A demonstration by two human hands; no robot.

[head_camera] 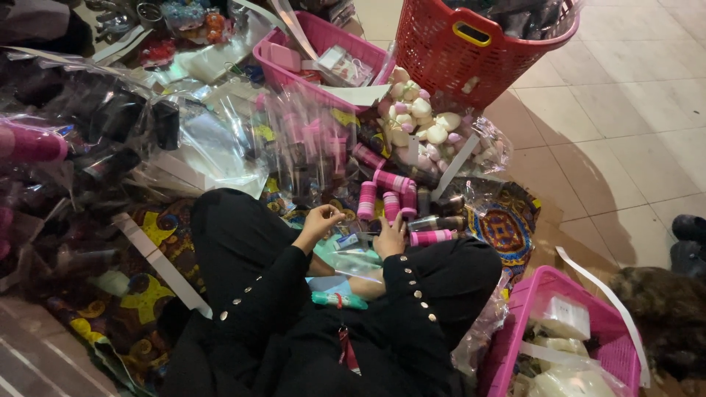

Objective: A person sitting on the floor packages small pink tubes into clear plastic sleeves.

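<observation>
Beyond the patterned cloth (507, 231) stands a red basket (471, 51). On the cloth's near edge, a clear plastic bag (353, 259) lies in the lap, apparently being packed. Left hand (320, 220) pinches something tiny; right hand (390, 237) curls narrowly on the bag beside pink tubes (390, 200).

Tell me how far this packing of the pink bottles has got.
Done: clear cellophane packs of filled bottles stand behind the lap. In hand: the left hand and right hand work a small clear plastic bag on the lap. Left: loose pink ribbed bottles lie unbagged on the patterned cloth.
</observation>
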